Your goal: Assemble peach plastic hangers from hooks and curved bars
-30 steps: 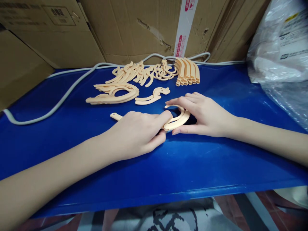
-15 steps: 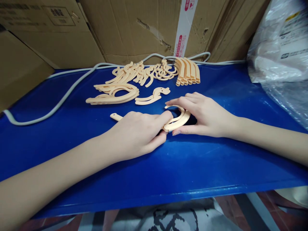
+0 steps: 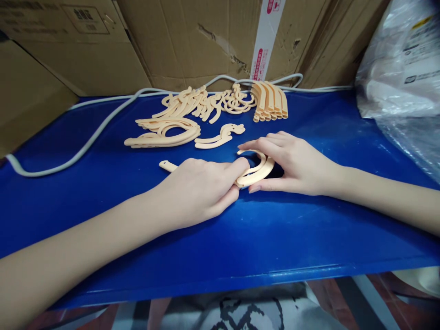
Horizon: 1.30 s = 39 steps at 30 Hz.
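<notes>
In the middle of the blue table, my left hand [image 3: 209,188] is closed, thumb and fingers pinching the near end of a curved cream plastic piece [image 3: 257,175] that looks like part of a folding hanger. A straight arm with a holed end [image 3: 167,166] sticks out to the left from under this hand. My right hand [image 3: 287,165] curls around the far side of the curve, fingers on top and thumb at its lower edge. A thinner hook-like curve runs inside the wider one. The joint between the parts is hidden by my left fingers.
Behind my hands lie a hook-shaped piece [image 3: 222,136], stacked curved arms [image 3: 165,133], a pile of small hooks [image 3: 237,103] and a neat row of curved pieces [image 3: 270,101]. A white cable [image 3: 99,133] runs along the back. Cardboard boxes [image 3: 192,41] and plastic wrap [image 3: 388,87] border the table.
</notes>
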Motion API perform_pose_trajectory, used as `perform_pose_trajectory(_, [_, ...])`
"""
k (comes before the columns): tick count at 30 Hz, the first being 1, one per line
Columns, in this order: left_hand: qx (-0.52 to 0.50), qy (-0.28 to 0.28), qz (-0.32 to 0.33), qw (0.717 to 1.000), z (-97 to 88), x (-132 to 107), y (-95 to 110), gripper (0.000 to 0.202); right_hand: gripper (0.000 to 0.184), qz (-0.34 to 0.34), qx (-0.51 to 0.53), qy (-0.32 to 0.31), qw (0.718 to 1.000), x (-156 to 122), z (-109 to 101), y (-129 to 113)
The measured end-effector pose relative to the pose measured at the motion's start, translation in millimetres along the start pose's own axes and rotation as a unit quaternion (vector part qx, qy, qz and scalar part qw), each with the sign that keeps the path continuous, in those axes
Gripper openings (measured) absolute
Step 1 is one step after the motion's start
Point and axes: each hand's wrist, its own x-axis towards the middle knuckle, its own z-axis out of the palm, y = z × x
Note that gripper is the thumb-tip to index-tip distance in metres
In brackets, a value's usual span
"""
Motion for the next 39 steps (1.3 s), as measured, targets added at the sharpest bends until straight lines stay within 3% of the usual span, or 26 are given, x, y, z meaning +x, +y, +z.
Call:
perform_pose_trajectory(10, [0.016, 0.025, 0.014, 0.999, 2.4, 0.6, 0.2, 0.020, 0.070, 0.001, 0.004, -0.007, 1.000, 1.1, 0.5, 0.6])
perform_pose_trajectory(39, [-0.005, 0.025, 0.018, 1.000, 2.3, -0.5, -2.1, 0.021, 0.066, -0.019, -0.029, 0.037, 0.999, 0.0, -0.9, -2.1])
